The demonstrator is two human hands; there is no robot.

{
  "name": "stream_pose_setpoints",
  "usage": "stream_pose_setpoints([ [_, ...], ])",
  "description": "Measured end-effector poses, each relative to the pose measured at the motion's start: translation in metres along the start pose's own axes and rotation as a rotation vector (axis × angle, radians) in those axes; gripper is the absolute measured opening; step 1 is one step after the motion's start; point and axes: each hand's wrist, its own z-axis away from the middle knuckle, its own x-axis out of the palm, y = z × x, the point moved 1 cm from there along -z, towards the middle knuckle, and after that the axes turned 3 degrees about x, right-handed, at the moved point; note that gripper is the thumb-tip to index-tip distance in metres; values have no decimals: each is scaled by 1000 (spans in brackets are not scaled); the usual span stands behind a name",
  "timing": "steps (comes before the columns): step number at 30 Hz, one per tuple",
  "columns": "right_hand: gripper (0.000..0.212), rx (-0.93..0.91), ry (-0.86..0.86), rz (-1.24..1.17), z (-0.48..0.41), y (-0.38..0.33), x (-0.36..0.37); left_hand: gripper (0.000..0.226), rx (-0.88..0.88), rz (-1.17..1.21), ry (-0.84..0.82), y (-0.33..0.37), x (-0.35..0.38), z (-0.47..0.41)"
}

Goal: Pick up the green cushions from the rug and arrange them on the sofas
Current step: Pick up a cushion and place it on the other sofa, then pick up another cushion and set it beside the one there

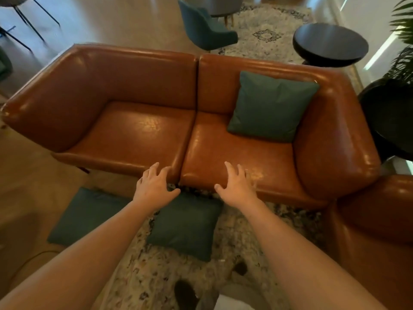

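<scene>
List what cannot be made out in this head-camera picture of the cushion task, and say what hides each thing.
- Left floor cushion: its right edge is hidden by the left forearm.
- Middle floor cushion: its top edge is covered by the left hand.
- Second sofa: cut off by the right and bottom edges, so any cushions on it cannot be told.
- Rug beyond the sofa: pattern blurred.

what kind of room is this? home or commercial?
Probably a lounge or lobby rather than a home: tan leather sofas in a corner, teal chairs and a round dark side table on a second rug behind, potted palm at right.
</scene>
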Motion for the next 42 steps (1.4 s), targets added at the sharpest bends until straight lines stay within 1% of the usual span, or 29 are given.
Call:
stream_pose_setpoints([
  [8, 86, -11, -86, 22, -2, -4, 19, 91, -52, -8, 0, -11, 6, 2],
  [16, 85, -4, -105, 31, 0, -9, 30, 92, -59, -17, -6, -24, 3, -2],
  [23, 86, 79, -95, -24, 2, -30, 63, 91, 15, -25, -60, -57, 0, -15],
  [28, 86, 184, -65, -82, 7, -57, 105, 91, 110, -61, -114, -97, -3, -29],
  [31, 86, 240, -78, -100, 9, -75, 134, 91, 143, -69, -151, -124, -2, -35],
  [37, 86, 317, -119, -137, 16, -97, 176, 90, 166, -72, -225, -165, 10, -38],
  [42, 86, 352, -140, -141, 5, -87, 201, 90, 150, -102, -273, -180, 37, -51],
])
